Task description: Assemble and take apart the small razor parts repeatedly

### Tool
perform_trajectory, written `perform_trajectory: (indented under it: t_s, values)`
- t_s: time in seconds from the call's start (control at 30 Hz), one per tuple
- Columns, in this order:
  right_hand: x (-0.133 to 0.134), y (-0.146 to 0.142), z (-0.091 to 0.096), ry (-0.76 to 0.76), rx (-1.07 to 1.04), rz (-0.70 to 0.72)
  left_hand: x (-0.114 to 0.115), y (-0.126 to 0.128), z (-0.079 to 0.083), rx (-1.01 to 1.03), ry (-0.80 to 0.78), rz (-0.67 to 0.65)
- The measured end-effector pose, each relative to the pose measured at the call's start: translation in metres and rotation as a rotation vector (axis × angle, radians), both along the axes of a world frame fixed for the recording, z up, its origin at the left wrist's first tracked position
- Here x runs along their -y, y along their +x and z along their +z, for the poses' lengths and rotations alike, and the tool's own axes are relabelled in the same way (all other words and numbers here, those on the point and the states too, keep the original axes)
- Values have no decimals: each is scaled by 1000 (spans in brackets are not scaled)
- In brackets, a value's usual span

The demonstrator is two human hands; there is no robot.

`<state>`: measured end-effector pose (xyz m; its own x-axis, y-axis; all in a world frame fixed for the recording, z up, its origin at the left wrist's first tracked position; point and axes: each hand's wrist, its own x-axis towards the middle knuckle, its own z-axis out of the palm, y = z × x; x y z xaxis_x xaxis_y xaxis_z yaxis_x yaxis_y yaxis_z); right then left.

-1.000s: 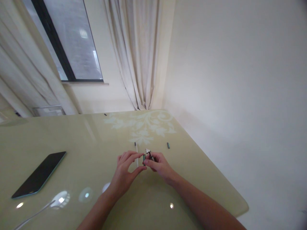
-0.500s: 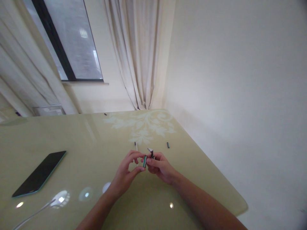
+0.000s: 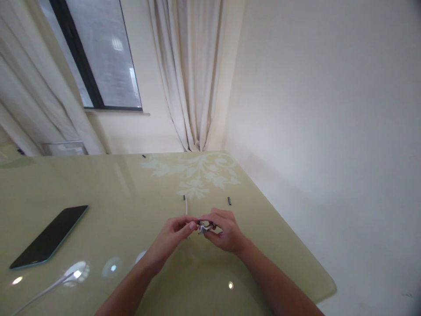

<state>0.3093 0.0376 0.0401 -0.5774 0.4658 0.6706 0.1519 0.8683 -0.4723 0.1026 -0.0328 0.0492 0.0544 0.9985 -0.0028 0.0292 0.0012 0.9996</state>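
Note:
Both my hands meet over the glossy green table (image 3: 98, 188), a little above its surface. My left hand (image 3: 173, 235) pinches one end of a small dark and silver object (image 3: 204, 227). My right hand (image 3: 223, 230) curls around its other end, fingers closed. What the small object is I cannot make out. A thin white stick with a dark tip (image 3: 186, 204) lies on the table just beyond my left fingers. A small dark piece (image 3: 229, 201) rests past my right hand.
A black phone (image 3: 49, 237) lies flat at the left. A white cable (image 3: 46, 289) runs along the near left. The table's right edge and rounded corner (image 3: 329, 289) drop off toward a white wall. Curtains and a window stand behind the table.
My hands have closed in on each other and dropped slightly. The small green-edged piece, held upright before, now lies sideways between my fingertips, joined with the dark object.

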Motion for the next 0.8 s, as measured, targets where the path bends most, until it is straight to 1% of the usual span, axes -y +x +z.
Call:
perform_trajectory:
  t_s: [0.13, 0.23, 0.3, 0.37, 0.47, 0.53, 0.63, 0.8]
  values:
    - [-1, 1, -5, 150, 87, -44, 0, 1, -6, 23, -38, -44]
    - [1, 2, -6, 195, 102, -54, 0, 2, -11, 78, -45, -77]
    - [3, 2, -3, 186, 97, -41, 0, 2, -13, 139, -43, -103]
    - [6, 2, 2, 93, 80, -8, 0, 2, -14, 192, -32, -73]
    - [10, 1, 12, -166, 20, 37, 0, 0, -15, 251, 3, 52]
    - [11, -1, 16, -276, -19, 33, 0, -1, -16, 292, 40, 88]
    - [13, -4, 18, -326, -46, 14, -2, -3, -17, 327, 89, 99]
    - [17, -9, 17, -350, -58, 20, -4, -5, -20, 297, 131, 139]
